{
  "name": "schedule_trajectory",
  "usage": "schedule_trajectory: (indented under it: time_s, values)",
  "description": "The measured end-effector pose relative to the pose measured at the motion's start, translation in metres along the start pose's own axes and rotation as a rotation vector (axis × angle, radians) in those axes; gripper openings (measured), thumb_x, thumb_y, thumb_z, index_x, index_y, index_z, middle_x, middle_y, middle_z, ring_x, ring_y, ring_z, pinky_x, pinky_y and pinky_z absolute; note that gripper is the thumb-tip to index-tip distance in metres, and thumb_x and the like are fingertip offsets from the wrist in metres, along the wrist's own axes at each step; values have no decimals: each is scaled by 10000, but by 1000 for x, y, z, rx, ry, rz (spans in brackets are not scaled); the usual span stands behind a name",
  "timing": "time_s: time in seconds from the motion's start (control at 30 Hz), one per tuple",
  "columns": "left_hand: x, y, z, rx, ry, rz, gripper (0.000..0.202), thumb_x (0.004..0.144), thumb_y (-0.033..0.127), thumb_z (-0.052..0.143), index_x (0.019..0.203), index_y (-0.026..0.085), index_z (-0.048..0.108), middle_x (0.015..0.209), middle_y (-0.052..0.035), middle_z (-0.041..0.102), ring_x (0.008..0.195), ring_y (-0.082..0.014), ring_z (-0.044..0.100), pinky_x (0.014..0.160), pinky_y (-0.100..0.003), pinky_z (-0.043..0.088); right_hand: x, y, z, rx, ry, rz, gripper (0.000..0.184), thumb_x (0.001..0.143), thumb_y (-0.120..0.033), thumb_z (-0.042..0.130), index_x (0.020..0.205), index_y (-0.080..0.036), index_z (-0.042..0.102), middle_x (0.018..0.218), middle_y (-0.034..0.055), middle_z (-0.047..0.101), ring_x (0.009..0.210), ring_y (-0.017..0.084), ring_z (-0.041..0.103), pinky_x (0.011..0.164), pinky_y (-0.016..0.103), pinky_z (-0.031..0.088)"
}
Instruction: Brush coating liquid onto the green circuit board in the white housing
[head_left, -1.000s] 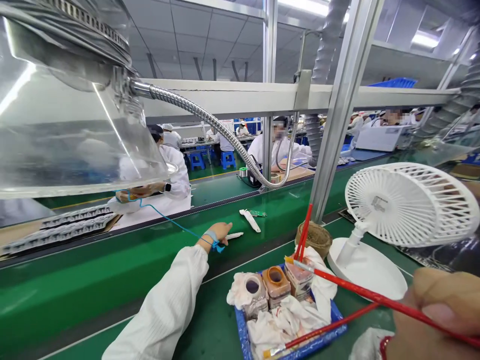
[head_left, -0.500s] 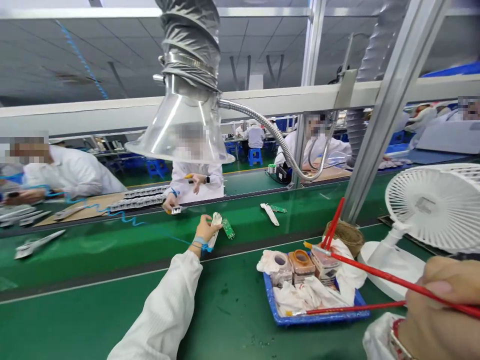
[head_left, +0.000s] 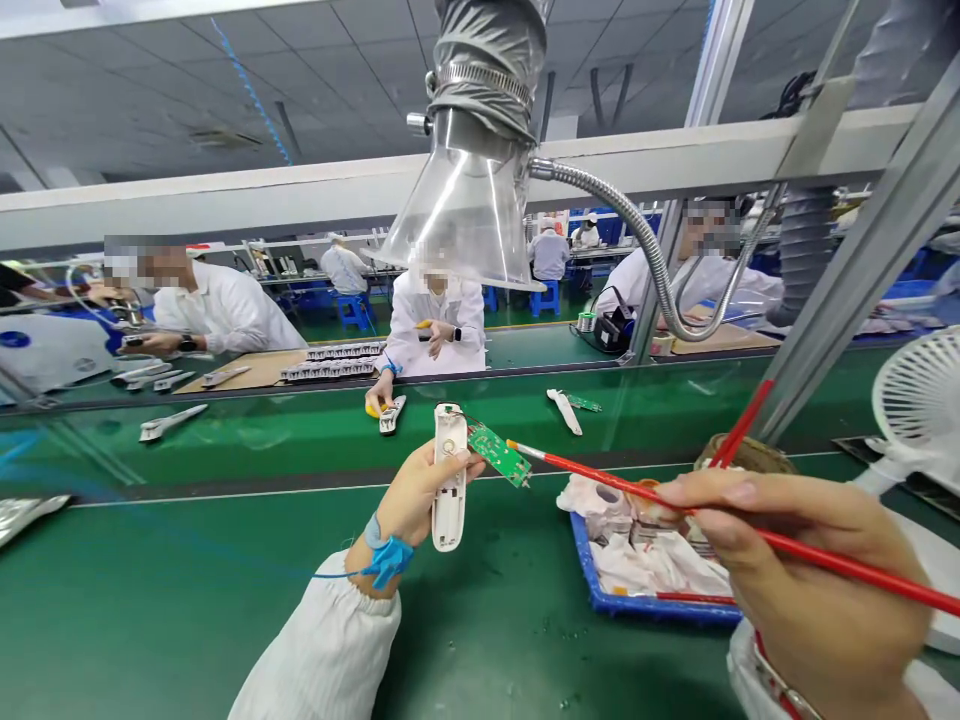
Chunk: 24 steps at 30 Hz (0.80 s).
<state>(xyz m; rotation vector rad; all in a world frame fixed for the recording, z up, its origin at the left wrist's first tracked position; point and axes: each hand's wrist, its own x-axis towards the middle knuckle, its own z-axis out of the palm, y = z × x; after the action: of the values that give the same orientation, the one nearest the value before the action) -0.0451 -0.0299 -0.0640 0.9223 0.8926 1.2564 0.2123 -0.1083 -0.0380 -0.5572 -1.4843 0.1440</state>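
My left hand (head_left: pixel 414 490) is closed round a white plastic housing (head_left: pixel 449 510), held upright with its hollow inside facing me. A green circuit board (head_left: pixel 499 455) hangs to the right of the housing, joined to it by thin wires near the top. Between the thumb and fingers of my right hand (head_left: pixel 810 560) is a thin red-handled brush (head_left: pixel 600 478). Its yellowish tip points left, at the upper edge of the board; whether it touches cannot be made out. A blue wrist strap (head_left: pixel 388 560) with a cord is on my left wrist.
A blue tray (head_left: pixel 600 590) holds bottles, crumpled white cloth and another red brush. Beyond, the green conveyor (head_left: pixel 285 440) carries another housing with board (head_left: pixel 566 410). A clear fume hood (head_left: pixel 465 220) hangs overhead; a white fan (head_left: pixel 922 400) stands right. Co-workers sit opposite.
My left hand has lifted the housing and board off the conveyor and brought them closer. My right hand has moved left, bringing the brush tip to the board. The view has shifted.
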Motion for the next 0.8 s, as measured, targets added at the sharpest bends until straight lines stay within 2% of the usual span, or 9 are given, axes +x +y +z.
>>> schedule_trajectory:
  time_s: [0.13,0.27,0.47,0.63,0.8]
  values:
    - [-17,4,11,-83,-103,-139,206,648,216,764,787,117,647,730,-28,648,765,-148,635,848,-320,515,-1,0,3,49,-139,8,335,728,18,624,979,-197,565,885,13,690,801,194,664,705,325,567]
    - [-23,4,14,-88,-148,-193,164,689,193,733,813,121,655,769,-33,649,795,-138,628,854,-308,514,-5,3,2,83,-213,-1,358,748,8,623,1024,-204,546,899,14,684,844,194,648,798,347,523]
    - [-25,4,13,-75,-160,-203,143,703,166,715,829,139,651,743,-19,634,791,-130,618,832,-317,525,-6,8,1,28,-311,-13,288,766,-23,617,996,-190,566,939,50,679,867,218,646,767,360,540]
    - [-29,7,15,-67,-183,-203,156,708,156,710,854,142,657,752,-17,636,780,-123,619,811,-294,535,-5,6,-8,-138,-329,-25,212,773,-70,620,936,-203,593,889,33,687,853,219,651,795,357,533]
    - [-30,9,14,-70,-184,-218,140,720,149,698,856,145,666,769,-22,648,812,-135,632,824,-292,538,2,-7,-11,-278,-374,-52,100,800,-131,604,871,-196,630,853,17,691,781,167,658,820,269,525]
